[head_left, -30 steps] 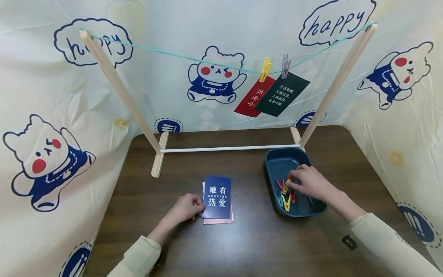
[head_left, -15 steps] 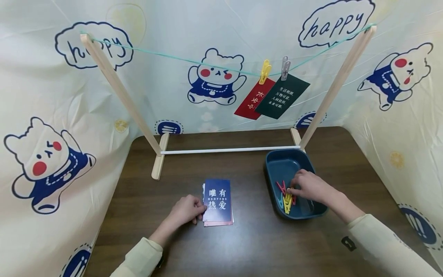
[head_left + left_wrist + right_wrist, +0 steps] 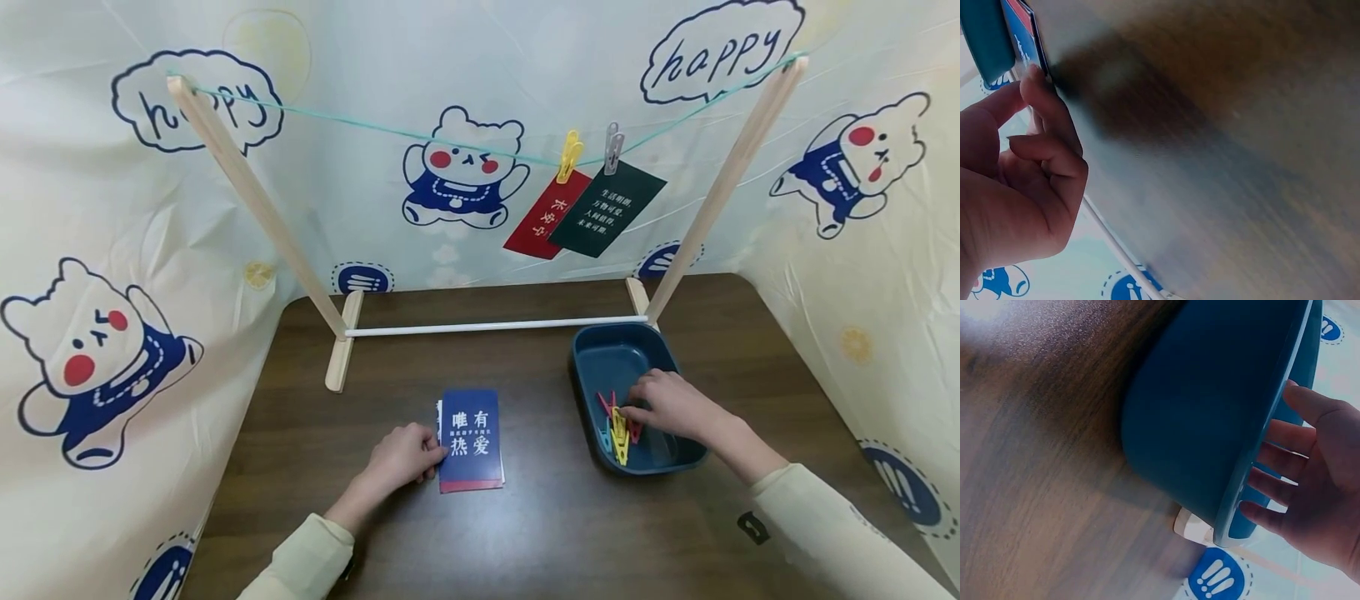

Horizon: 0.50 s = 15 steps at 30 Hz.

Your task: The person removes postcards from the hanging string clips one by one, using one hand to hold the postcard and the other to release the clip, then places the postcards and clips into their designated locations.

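In the head view my left hand (image 3: 408,454) pinches the left edge of a small stack of cards, topped by a blue card (image 3: 470,437) with white writing; the lower cards stick out slightly. The left wrist view shows thumb and finger at the card edge (image 3: 1027,44), other fingers curled. My right hand (image 3: 671,406) reaches into a dark blue tray (image 3: 581,379), thumb and fingertips at a yellow clothespin (image 3: 619,442) among red and teal ones. Those fingertips are hidden behind the tray wall (image 3: 1210,412) in the right wrist view, so the grip is unclear.
Behind the cards stands a wooden frame with a left post (image 3: 255,200), a right post (image 3: 727,187) and a white bottom rod (image 3: 495,326). From its green string (image 3: 345,120) hang a red card (image 3: 546,217) and a dark green card (image 3: 606,208), each clipped by a clothespin.
A second ago my right hand held a yellow clothespin slightly raised; it has since lowered onto the pile. My left hand stays at the cards. The view has shifted slightly.
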Available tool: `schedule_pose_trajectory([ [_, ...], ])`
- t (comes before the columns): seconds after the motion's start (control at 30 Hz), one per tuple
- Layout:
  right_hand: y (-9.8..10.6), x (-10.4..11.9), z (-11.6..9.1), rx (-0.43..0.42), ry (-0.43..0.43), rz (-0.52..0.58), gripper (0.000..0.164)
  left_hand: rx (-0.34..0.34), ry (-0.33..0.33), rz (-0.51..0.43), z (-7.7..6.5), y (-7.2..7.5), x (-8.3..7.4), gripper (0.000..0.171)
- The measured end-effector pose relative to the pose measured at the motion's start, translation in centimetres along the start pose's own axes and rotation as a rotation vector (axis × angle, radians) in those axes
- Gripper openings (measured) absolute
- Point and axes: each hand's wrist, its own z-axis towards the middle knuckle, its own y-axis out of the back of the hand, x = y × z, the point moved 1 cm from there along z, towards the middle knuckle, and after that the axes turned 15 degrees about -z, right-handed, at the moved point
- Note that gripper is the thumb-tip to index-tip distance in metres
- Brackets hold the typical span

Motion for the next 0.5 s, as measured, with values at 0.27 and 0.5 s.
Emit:
schedule_pose_trajectory([
  [0.27, -0.25, 0.05, -0.06, -0.043, 0.014, 0.004, 0.019, -0.025, -0.037, 0.006, 0.09, -0.06, -0.32, 0.036],
  [0.5, -0.03, 0.23, -0.14, -0.074, 0.005, 0.011, 0.018, -0.051, -0.041, 0.038, 0.20, 0.50, -0.84, 0.039],
])
